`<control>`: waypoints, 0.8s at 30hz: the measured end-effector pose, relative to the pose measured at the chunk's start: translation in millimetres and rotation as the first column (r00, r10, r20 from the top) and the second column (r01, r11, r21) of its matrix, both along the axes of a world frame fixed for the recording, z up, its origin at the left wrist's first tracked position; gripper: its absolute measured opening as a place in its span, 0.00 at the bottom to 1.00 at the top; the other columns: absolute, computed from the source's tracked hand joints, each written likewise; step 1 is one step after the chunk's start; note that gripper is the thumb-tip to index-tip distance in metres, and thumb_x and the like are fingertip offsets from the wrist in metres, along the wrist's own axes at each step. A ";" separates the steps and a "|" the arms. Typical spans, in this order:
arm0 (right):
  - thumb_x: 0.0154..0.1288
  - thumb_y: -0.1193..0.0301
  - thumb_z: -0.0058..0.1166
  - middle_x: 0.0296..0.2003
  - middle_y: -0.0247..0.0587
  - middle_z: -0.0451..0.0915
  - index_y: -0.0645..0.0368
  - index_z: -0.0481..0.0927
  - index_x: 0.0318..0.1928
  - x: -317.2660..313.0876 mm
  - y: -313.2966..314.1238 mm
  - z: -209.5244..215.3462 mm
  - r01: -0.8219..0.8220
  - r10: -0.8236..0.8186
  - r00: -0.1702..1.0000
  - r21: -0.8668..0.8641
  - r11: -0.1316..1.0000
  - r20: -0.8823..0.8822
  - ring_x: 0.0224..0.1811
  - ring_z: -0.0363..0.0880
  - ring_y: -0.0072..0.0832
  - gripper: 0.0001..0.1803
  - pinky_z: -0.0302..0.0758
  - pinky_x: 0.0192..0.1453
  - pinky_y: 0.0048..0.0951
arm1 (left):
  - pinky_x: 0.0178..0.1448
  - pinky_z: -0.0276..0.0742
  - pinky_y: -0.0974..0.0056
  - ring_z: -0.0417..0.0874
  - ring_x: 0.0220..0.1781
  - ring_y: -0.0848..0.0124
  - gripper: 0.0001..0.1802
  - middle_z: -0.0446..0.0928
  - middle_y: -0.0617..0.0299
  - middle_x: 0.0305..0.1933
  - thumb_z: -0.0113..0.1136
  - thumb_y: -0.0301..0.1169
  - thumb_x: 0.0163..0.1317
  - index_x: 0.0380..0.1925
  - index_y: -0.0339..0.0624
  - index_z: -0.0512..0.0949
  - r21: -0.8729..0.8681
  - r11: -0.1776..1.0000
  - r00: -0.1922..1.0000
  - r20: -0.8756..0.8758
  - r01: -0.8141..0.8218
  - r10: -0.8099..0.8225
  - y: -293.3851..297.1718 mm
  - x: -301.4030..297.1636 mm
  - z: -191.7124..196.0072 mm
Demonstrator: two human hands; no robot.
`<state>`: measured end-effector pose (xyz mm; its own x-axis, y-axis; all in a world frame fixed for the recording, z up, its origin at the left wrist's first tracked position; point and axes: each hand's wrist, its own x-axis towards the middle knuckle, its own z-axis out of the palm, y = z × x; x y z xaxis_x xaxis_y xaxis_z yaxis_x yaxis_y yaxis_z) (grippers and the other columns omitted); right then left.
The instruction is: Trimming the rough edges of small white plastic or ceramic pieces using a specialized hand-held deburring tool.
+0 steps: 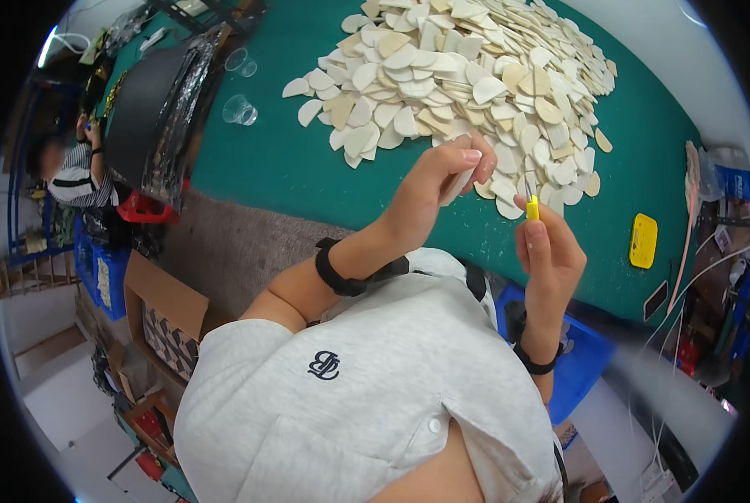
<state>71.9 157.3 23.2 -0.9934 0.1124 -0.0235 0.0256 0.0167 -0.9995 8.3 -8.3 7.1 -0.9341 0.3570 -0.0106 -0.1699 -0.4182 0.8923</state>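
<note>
My left hand (425, 189) is closed, pinching a white half-round pad (457, 186) between thumb and fingers. Just right of it, my right hand (552, 250) grips a small tool with a yellow handle (532, 210). A thin metal tip points away from me out of that handle; its exact kind is too small to tell. The two hands are apart, over the near side of a big heap of white and cream half-round pads (467, 71). This heap spreads over the green table top (299, 180).
A yellow case (643, 241) and a dark phone-like slab (656, 300) lie at the table's right. Clear plastic cups (241, 111) stand at the left. Below the table edge is a blue bin (589, 365). An open cardboard box (167, 293) and another person (81, 172) are at left.
</note>
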 end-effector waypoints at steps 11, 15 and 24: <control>0.64 0.71 0.59 0.26 0.28 0.75 0.66 0.80 0.46 -0.1 -11.0 4.9 0.063 -0.052 0.997 0.199 0.978 -0.061 0.24 0.66 0.12 0.13 0.60 0.26 0.14 | 0.39 0.57 0.72 0.59 0.30 0.76 0.17 0.61 0.68 0.28 0.42 0.44 0.66 0.28 0.42 0.68 0.115 0.991 0.997 -0.001 0.073 -0.074 -14.6 -0.8 -6.6; 0.57 0.74 0.63 0.24 0.37 0.77 0.64 0.81 0.45 -8.0 -4.0 27.7 0.055 0.149 0.948 0.606 0.794 -0.282 0.20 0.69 0.19 0.14 0.63 0.23 0.19 | 0.42 0.60 0.68 0.63 0.35 0.71 0.17 0.64 0.63 0.31 0.53 0.45 0.61 0.32 0.40 0.71 -0.337 0.932 0.941 -0.339 -0.135 0.014 -23.2 4.3 7.6; 0.50 0.74 0.67 0.19 0.37 0.71 0.61 0.82 0.45 -13.6 -0.1 52.3 0.033 0.366 0.886 0.823 0.566 -0.287 0.16 0.68 0.27 0.19 0.62 0.20 0.25 | 0.45 0.59 0.64 0.65 0.38 0.65 0.15 0.67 0.61 0.34 0.65 0.37 0.53 0.33 0.40 0.72 -0.456 0.783 0.710 -0.703 -0.423 -0.025 -29.7 0.3 11.7</control>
